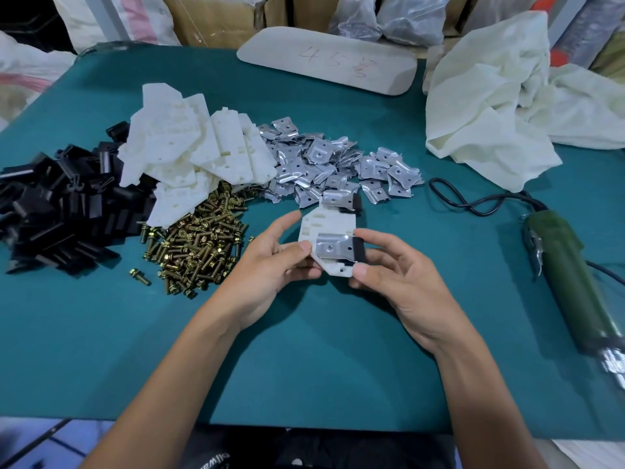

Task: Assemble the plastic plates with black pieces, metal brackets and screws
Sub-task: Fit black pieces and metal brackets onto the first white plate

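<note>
- Mid-table, the left hand (pixel 270 262) pinches a white plastic plate (pixel 324 221) by its left edge; the right hand (pixel 389 265) pinches the black piece (pixel 358 248) at the right end of its shiny metal bracket (pixel 333 247).
- Beyond, left to right: glossy black pieces (pixel 50 204), ribbed white plates (pixel 189 147), brassy screws (pixel 196 245), bent brackets (pixel 321 164).
- Right: green power screwdriver (pixel 568 275), crumpled cream sack (pixel 500 106) on the teal table (pixel 304 350).

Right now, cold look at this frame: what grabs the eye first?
Dead centre, the left hand and right hand hold a white plastic plate with a metal bracket and a black piece on it. Behind and to the left lie heaps: black pieces, white plates, brass screws, loose brackets. A green power driver lies at the right of the teal table.
</note>
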